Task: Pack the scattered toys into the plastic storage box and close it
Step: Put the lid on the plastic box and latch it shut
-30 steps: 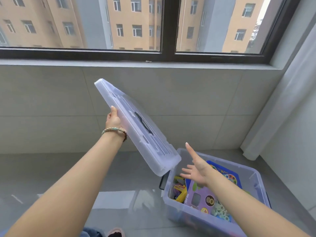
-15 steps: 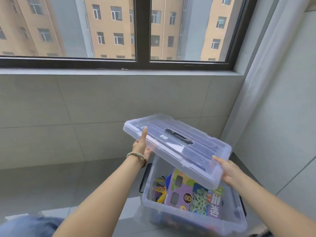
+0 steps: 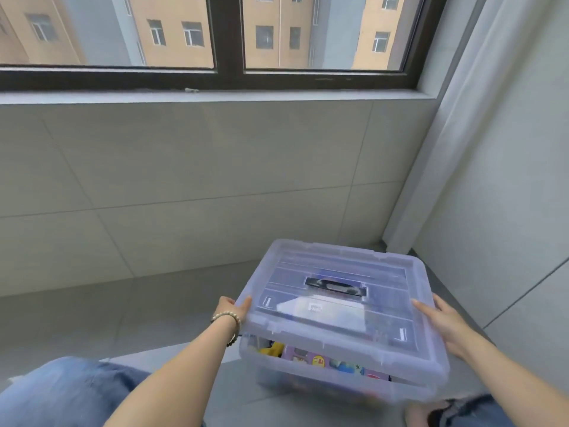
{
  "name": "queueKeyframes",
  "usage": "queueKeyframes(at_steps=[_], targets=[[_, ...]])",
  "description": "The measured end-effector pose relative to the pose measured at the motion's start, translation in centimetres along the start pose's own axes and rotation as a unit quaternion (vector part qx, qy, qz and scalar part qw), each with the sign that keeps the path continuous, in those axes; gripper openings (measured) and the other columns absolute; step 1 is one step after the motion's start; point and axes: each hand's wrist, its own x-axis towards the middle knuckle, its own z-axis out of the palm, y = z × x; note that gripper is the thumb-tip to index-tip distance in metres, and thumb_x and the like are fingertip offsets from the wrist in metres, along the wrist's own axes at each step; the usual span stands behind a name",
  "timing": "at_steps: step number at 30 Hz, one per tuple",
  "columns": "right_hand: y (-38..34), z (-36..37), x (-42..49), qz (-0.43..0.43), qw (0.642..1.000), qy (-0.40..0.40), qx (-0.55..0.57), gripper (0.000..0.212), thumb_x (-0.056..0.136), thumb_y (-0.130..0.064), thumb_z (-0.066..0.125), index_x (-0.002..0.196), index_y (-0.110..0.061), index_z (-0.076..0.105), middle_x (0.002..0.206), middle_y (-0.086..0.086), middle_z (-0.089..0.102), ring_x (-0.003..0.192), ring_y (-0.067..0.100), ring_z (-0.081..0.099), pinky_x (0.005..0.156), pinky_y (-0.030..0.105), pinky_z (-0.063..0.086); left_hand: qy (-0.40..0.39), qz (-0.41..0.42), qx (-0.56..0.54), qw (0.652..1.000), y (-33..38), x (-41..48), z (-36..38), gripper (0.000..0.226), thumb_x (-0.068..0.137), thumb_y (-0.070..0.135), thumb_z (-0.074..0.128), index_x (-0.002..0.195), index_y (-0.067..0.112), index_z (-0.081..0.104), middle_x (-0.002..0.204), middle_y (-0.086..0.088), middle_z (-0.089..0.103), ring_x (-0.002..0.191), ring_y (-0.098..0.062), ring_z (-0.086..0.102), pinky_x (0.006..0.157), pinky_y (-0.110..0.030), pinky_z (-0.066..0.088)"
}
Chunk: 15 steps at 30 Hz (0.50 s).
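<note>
Clear lid (image 3: 323,266), lower right of frame, tilted over storage box (image 3: 308,383): left hand (image 3: 234,307) grips its left edge, right hand (image 3: 445,323) its right edge, thumbs on top.

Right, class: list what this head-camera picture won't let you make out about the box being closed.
Head view:
Most toys: covered by the lid; only a front strip shows.
Far rim of the storage box: under the lid, so seating unknown.
Lower fingers of the left hand and right hand: behind the lid's edges.
The lid's label: too small, blurred.
</note>
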Motion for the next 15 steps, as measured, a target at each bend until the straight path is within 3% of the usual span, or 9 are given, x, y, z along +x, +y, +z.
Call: queueKeyframes(at_steps=[2,4,6,9,12,15], targets=[[0.9,0.5,0.6,-0.018,0.999,0.018,-0.022,0.042,0.089,-0.014,0.061,0.129,-0.013,0.051,0.111,0.014,0.063,0.081,0.027,0.063,0.064,0.034,0.051,-0.003,0.025,0.097,0.995,-0.6,0.2,0.4,0.052,0.086,0.05,0.055,0.117,0.009,0.046,0.114,-0.011,0.056,0.102,-0.029,0.055,0.081,-0.033,0.044],[1.8,0.9,1.1,-0.037,0.998,0.027,-0.051,0.043,0.087,-0.017,0.064,0.129,-0.012,0.052,0.111,0.012,0.063,0.085,0.026,0.063,0.066,0.033,0.051,-0.004,0.043,0.165,0.985,-1.1,0.5,0.9,0.052,0.085,0.055,0.052,0.11,0.01,0.05,0.11,-0.01,0.059,0.098,-0.029,0.056,0.08,-0.033,0.044],[2.6,1.2,1.9,-0.056,0.992,0.049,-0.099,0.051,0.083,-0.024,0.069,0.13,-0.015,0.051,0.122,0.011,0.059,0.103,0.029,0.059,0.084,0.04,0.051,0.014,0.045,0.204,0.978,-1.8,0.9,1.5,0.054,0.084,0.06,0.049,0.105,0.01,0.051,0.11,-0.01,0.057,0.097,-0.029,0.056,0.081,-0.033,0.045],[3.9,1.2,3.0,-0.043,0.969,0.118,-0.213,0.058,0.082,-0.037,0.069,0.135,-0.022,0.049,0.139,0.013,0.038,0.128,0.032,0.038,0.108,0.042,0.034,0.046,0.046,0.209,0.976,-2.8,1.1,3.0,0.06,0.086,0.061,0.042,0.111,0.008,0.05,0.116,-0.012,0.056,0.103,-0.031,0.056,0.081,-0.035,0.047],[5.1,1.7,3.0,-0.044,0.971,0.093,-0.215,0.062,0.09,-0.033,0.058,0.145,-0.022,0.032,0.15,0.011,0.021,0.138,0.03,0.026,0.114,0.042,0.024,0.058,0.038,0.204,0.976,-2.7,0.4,4.6,0.056,0.092,0.054,0.036,0.12,0.005,0.043,0.115,-0.015,0.06,0.102,-0.031,0.059,0.077,-0.035,0.048],[5.9,2.0,2.6,-0.081,0.972,0.075,-0.208,0.063,0.096,-0.026,0.048,0.15,-0.021,0.015,0.156,0.003,0.017,0.143,0.025,0.021,0.115,0.041,0.021,0.064,0.019,0.169,0.983,-2.4,0.3,5.3,0.045,0.095,0.046,0.035,0.115,0.006,0.038,0.108,-0.018,0.061,0.093,-0.033,0.06,0.076,-0.038,0.049]])
